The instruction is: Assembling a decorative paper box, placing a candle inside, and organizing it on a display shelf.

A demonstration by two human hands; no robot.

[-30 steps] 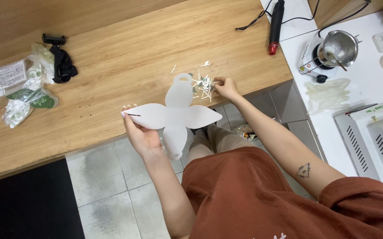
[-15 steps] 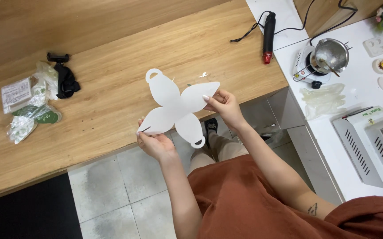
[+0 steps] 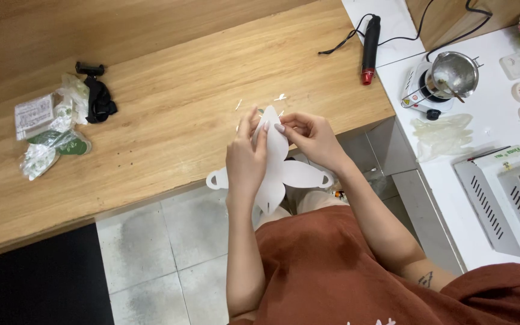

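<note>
Fingers of both hands, left hand (image 3: pixel 245 165) and right hand (image 3: pixel 311 138), seemingly pinching white petal-shaped cutout (image 3: pixel 272 165) over table edge (image 3: pixel 151 201).

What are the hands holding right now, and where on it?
Both hands, left and right, hold a white petal-shaped paper cutout by its upper petal.

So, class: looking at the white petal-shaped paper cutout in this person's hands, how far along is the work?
Done: the white cutout is already cut to shape, with small scraps lying on the wooden table. In hand: the left hand and right hand pinch its upper petals together above the table edge. Left: the side petals, with looped tips, hang flat and unfolded.
</note>
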